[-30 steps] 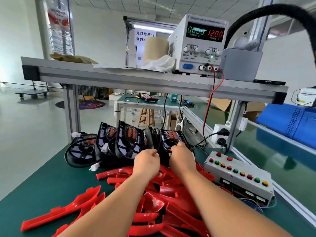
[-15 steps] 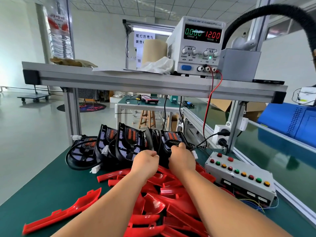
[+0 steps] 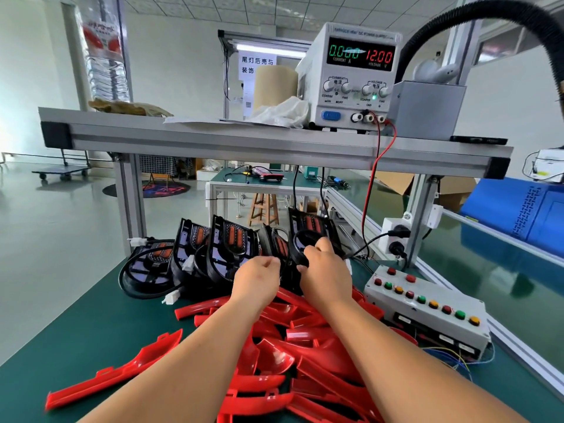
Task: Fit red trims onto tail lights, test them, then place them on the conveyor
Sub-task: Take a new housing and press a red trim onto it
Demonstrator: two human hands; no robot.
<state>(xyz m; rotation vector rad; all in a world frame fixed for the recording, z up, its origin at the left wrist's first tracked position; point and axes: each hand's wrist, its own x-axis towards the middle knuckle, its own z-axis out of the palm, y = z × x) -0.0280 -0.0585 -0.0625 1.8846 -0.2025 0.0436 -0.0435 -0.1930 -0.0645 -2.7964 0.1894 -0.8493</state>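
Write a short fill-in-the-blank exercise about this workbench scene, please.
The grey bench power supply reads ____ on its voltage display.
The curved plastic trims piled on the green table mat are ____.
The white box of coloured push buttons sits to the ____ of the trims.
Missing words: 12.00; red; right.

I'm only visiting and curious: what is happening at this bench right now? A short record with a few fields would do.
right hand: grips a black tail light, raised at the right end of the row
left hand: fingers curled beside that light; what they hold is hidden
red trims: heaped on the green table, under both forearms
power supply: on the shelf, reads 0.000 A, 12.00 V
button box: right of the trims
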